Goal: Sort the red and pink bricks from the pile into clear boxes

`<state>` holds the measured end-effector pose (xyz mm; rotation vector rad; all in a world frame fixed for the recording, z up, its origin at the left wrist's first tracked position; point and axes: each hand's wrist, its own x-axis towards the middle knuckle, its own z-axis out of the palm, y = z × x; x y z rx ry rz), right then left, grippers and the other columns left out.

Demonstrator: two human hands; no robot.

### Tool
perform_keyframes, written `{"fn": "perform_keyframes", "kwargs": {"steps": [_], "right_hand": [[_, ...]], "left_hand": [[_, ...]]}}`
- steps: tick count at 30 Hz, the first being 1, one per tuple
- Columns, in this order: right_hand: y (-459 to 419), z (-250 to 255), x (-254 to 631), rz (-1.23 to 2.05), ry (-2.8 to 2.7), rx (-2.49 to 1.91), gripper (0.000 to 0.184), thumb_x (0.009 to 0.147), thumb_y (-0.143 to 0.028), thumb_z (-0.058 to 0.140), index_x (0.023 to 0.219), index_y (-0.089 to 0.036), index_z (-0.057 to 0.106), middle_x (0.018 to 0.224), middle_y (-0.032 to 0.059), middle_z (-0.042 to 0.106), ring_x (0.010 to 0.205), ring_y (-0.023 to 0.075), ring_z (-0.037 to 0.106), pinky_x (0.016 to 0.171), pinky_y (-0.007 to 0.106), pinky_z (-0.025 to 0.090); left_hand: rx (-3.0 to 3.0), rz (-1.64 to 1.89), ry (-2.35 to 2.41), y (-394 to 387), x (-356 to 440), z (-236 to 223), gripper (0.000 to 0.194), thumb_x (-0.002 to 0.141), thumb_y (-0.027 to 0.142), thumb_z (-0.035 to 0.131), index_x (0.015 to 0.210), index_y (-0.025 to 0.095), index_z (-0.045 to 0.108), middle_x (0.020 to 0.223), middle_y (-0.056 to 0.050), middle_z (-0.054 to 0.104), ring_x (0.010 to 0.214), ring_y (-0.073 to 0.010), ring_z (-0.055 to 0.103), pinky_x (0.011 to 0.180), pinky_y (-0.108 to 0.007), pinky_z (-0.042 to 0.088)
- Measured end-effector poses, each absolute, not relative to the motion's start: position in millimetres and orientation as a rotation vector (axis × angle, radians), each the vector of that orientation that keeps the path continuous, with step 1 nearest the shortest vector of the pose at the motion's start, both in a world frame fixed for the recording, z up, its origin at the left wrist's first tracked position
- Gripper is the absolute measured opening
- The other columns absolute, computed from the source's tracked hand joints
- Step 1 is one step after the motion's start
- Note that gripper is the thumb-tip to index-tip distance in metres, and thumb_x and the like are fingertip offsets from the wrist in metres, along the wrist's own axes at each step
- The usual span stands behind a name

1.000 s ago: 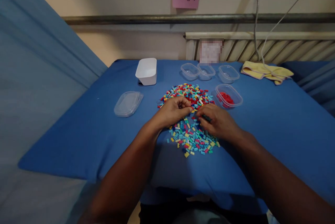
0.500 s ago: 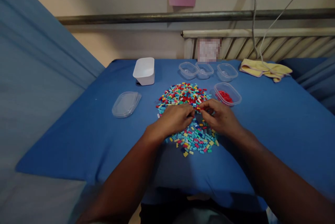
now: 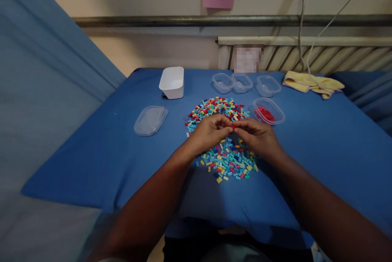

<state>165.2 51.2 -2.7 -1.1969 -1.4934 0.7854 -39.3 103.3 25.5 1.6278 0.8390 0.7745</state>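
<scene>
A heap of small coloured toy bricks [image 3: 228, 164] spreads over the blue cloth, in light blue, red, yellow, white and green. Above its middle, my left hand [image 3: 211, 132] and my right hand [image 3: 257, 136] meet at the fingertips. Between them a small red brick [image 3: 233, 127] shows, pinched by the thumb and fingers of both hands. Just beyond my right hand stands a clear plastic tub [image 3: 277, 116] holding several red bricks [image 3: 263, 114]. My hands cover part of the heap.
Three clear tubs [image 3: 268, 86] stand along the back, with a yellow cloth [image 3: 309, 83] to their right. At the back left is a white container [image 3: 172, 84]; clear lids [image 3: 150, 121] lie in front of it. A radiator [image 3: 337, 56] and a pipe run along the wall.
My hands have come together at the fingertips, and a red brick now shows between them. My left hand has turned and risen off the bricks. The whole view has shifted slightly.
</scene>
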Motion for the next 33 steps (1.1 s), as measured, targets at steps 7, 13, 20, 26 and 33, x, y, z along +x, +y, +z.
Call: {"fn": "perform_keyframes", "kwargs": {"steps": [7,13,20,26,33], "right_hand": [[49.7,1.9,161.0,1.134,-1.139,-1.164,0.034,0.077,-0.045,0.095,0.104,-0.026,0.087,0.094,0.0033,0.085,0.082,0.0198,0.076,0.078,0.037,0.063],[47.1,9.7,156.3,1.098,-1.144,-1.161,0.031,0.077,-0.045,0.095,0.095,-0.023,0.084,0.084,0.0024,0.081,0.073,0.0175,0.071,0.07,0.033,0.059],[43.3,21.3,177.0,0.789,-1.264,-1.294,0.02,0.084,-0.04,0.085,0.095,-0.024,0.081,0.08,0.0018,0.077,0.066,0.0168,0.066,0.06,0.03,0.054],[44.6,31.0,230.2,0.045,-1.432,-1.543,0.019,0.093,-0.032,0.071,0.104,-0.023,0.082,0.095,0.007,0.082,0.08,0.0235,0.075,0.081,0.041,0.06],[51.2,24.2,248.6,-0.167,-1.672,-1.588,0.02,0.099,-0.025,0.062,0.104,-0.02,0.08,0.102,0.0146,0.082,0.091,0.03,0.075,0.087,0.044,0.058]], "left_hand": [[1.618,0.857,0.803,102.6,-35.8,24.7,0.017,0.091,0.031,0.078,0.096,0.015,0.074,0.084,-0.001,0.071,0.073,-0.0111,0.062,0.068,-0.024,0.047],[1.638,0.851,0.818,99.6,-34.9,23.6,0.018,0.092,0.032,0.078,0.099,0.016,0.079,0.087,-0.004,0.075,0.077,-0.013,0.065,0.07,-0.025,0.05],[1.673,0.872,0.93,109.0,-52.5,45.3,0.025,0.093,0.037,0.074,0.105,0.016,0.082,0.085,-0.004,0.074,0.072,-0.0127,0.061,0.067,-0.025,0.047],[1.723,0.799,1.151,135.3,-98.0,55.3,0.028,0.086,0.042,0.079,0.093,0.015,0.08,0.082,-0.004,0.072,0.068,-0.0128,0.056,0.062,-0.025,0.041],[2.227,0.492,1.055,126.9,-89.8,40.5,0.017,0.091,0.026,0.067,0.093,0.021,0.083,0.093,-0.005,0.077,0.083,-0.0187,0.067,0.075,-0.03,0.048]]}}
